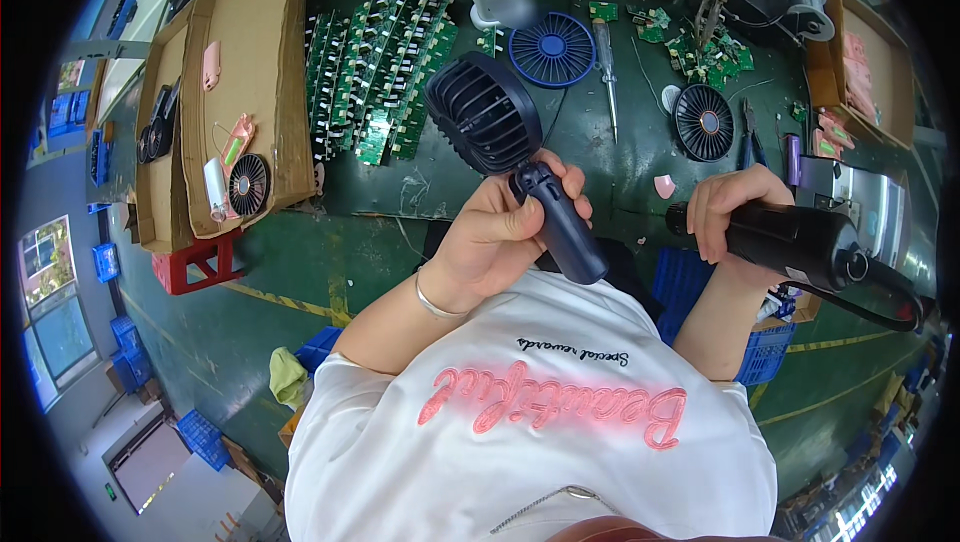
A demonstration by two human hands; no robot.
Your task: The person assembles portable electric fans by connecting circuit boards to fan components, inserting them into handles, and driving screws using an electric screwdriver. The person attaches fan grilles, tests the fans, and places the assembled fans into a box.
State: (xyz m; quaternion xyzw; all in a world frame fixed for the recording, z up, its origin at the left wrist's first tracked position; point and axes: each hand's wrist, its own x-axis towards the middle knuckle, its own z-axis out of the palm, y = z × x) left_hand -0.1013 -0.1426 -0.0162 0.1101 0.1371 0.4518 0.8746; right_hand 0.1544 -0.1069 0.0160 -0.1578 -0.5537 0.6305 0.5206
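Note:
A dark navy handheld fan [482,107] is gripped in my left hand [500,227], its caged head tilted up over the bench edge and its handle angling down toward my chest. My thumb lies across the handle near the hinge. In my right hand [735,204] is a black corded electric screwdriver [795,242], lying roughly level with its narrow end toward the fan. The two tools are apart. Beyond the fan lies a blue round fan grille [552,49]. A clear-handled screwdriver [607,72] and a black round fan grille [703,122] rest farther right.
Rows of green circuit boards [380,82] cover the bench's left part. Cardboard trays [250,52] with fan parts stand at far left, a cardboard box [870,72] with pink parts at far right. Pliers [752,134] and a solder spool [808,14] are on the right.

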